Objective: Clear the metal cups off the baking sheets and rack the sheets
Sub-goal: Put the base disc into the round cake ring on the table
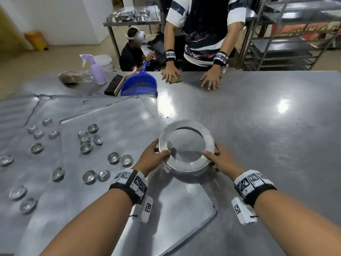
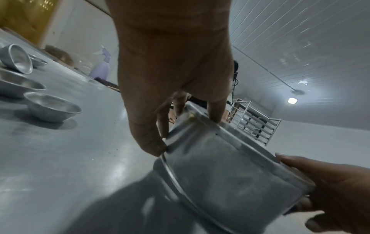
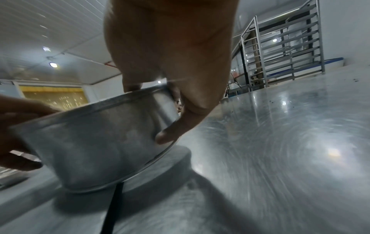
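A round, straight-walled metal pan (image 1: 166, 137) hangs tilted just above the steel table (image 1: 258, 126), over the right edge of the nearest baking sheet (image 1: 166, 209). My left hand (image 1: 160, 152) grips its left rim, thumb on top. My right hand (image 1: 214, 157) grips the right rim the same way. The left wrist view shows the pan's wall (image 2: 230, 182) between my left hand (image 2: 186, 134) and my right hand's fingers (image 2: 320, 190). In the right wrist view my right hand (image 3: 156, 110) pinches the pan (image 3: 96, 142). Several small metal cups (image 1: 85, 147) lie scattered on the baking sheets (image 1: 18, 111) to the left.
Another person stands across the table with one hand (image 1: 170, 73) on a cloth and the other hand (image 1: 210, 81) flat. A blue dustpan (image 1: 140, 84), a brush (image 1: 114, 85) and a purple spray bottle (image 1: 97, 71) sit at the far left. A metal rack (image 1: 286, 43) stands at back right.
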The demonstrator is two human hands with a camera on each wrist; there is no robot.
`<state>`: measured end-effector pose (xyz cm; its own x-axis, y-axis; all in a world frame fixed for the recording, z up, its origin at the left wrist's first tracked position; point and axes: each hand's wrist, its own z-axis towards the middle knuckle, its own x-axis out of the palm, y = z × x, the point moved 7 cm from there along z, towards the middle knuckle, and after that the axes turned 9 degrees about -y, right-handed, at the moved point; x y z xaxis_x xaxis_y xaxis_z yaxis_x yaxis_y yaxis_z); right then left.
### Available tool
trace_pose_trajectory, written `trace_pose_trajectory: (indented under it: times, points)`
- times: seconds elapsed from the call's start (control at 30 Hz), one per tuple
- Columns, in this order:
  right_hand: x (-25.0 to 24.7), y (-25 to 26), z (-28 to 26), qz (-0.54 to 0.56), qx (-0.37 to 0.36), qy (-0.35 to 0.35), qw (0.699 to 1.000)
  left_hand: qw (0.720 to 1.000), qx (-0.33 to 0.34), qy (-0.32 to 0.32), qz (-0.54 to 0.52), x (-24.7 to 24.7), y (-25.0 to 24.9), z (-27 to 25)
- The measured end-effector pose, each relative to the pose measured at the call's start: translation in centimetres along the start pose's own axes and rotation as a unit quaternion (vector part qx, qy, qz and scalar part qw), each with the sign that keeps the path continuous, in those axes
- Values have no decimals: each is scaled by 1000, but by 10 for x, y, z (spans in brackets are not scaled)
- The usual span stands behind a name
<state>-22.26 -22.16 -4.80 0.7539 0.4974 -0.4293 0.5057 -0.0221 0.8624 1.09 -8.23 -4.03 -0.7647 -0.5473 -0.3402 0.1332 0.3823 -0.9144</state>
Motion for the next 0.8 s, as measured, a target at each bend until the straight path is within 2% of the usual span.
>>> trace_pose_trajectory:
  times: [0.1, 0.23, 0.37, 0.6, 0.8]
  points:
    - [-14, 13, 4, 85, -25, -12, 996, 998, 31, -31, -51, 0, -14, 1]
    - [-35, 38, 6, 190, -58, -56, 979, 985, 21, -68, -160, -1, -30, 2]
    - [-37, 44, 5, 200, -64, -67, 975, 972, -5, -91, -217, 1, -34, -4]
    - [-22, 27, -8, 215, -61, -58, 973, 979, 31, -113, -166, -3, -10, -23]
    - [-8, 14, -23, 213, -61, -33, 975, 984, 46, -92, -143, -8, 3, -36]
